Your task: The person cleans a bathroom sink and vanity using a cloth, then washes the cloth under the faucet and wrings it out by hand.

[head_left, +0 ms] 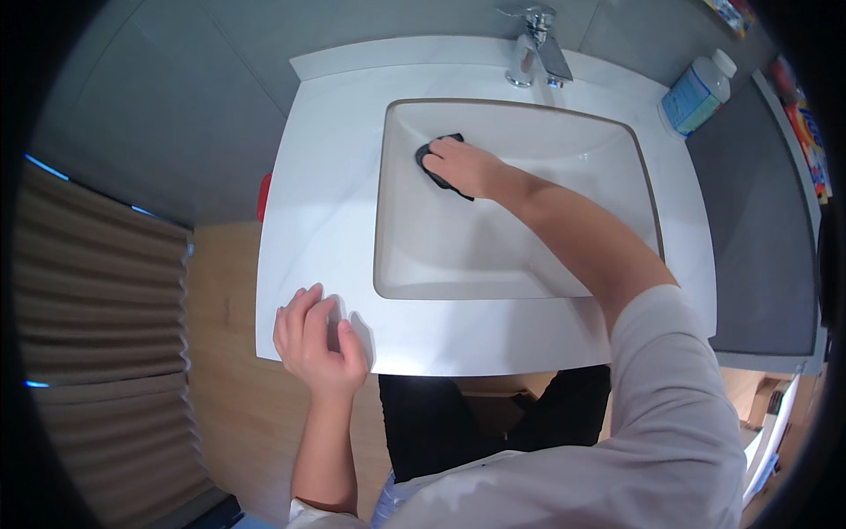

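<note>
My right hand (460, 167) reaches into the white rectangular sink (546, 264) and presses a dark cloth (427, 159) against its left inner wall. The fingers are bent over the cloth, and its black edges stick out around them. My left hand (319, 339) lies at the front left corner of the white countertop (322, 203), left of the sink. Its fingers are slightly curled and apart, with nothing in them. A chrome faucet (534, 53) stands behind the sink; no running water shows under its spout.
A white-capped bottle with a blue label (696, 95) stands at the counter's back right corner. Beside the counter on the right is a grey cabinet (762, 238). Pleated brown curtains (106, 291) hang at the left, and a red object (263, 197) shows past the counter's left edge.
</note>
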A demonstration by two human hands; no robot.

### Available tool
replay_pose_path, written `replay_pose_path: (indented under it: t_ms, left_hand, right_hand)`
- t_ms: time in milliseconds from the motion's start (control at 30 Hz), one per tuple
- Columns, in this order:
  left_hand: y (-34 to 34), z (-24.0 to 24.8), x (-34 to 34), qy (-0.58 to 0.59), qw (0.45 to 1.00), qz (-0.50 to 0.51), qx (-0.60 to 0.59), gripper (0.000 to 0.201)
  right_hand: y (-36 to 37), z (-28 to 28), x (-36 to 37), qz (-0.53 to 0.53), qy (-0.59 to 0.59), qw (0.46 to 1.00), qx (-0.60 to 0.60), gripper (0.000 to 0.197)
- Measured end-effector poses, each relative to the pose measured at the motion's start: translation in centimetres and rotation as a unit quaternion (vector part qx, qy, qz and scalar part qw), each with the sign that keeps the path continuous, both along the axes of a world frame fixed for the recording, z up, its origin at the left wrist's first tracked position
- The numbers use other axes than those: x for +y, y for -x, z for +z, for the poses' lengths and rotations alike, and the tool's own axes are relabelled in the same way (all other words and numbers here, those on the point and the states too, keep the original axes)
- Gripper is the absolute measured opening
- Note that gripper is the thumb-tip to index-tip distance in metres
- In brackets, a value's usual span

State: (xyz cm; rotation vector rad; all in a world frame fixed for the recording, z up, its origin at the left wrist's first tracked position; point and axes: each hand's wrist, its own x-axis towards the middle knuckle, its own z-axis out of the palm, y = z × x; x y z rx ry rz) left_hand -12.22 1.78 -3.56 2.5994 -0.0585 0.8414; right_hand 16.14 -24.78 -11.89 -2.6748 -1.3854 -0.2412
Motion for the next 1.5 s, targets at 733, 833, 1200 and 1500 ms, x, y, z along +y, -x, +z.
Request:
replay_pose_path:
  t_ms: [733,833,1200,1500]
  left_hand:
    - [-0.2,0.2,-0.3,-0.007,0.999,-0.050,0.008,0.033]
    - [-0.1,0.2,-0.4,-0.007,0.999,-0.048,0.008,0.032]
    - [-0.1,0.3,0.0,-0.016,0.999,-0.039,-0.008,0.029]
    - [0.1,0.3,0.2,-0.022,1.000,-0.009,-0.006,0.028]
  right_hand:
    - [-1.9,-0.1,-3.6,0.086,-0.083,0.991,0.062,0.036]
    - [-1.0,-1.9,-8.6,0.092,-0.101,0.987,0.088,0.031]
    - [2.8,3.2,-21.6,-0.223,0.047,0.963,0.142,0.012]
    - [13.0,6.0,-11.4,-0.244,0.174,0.866,0.399,0.031]
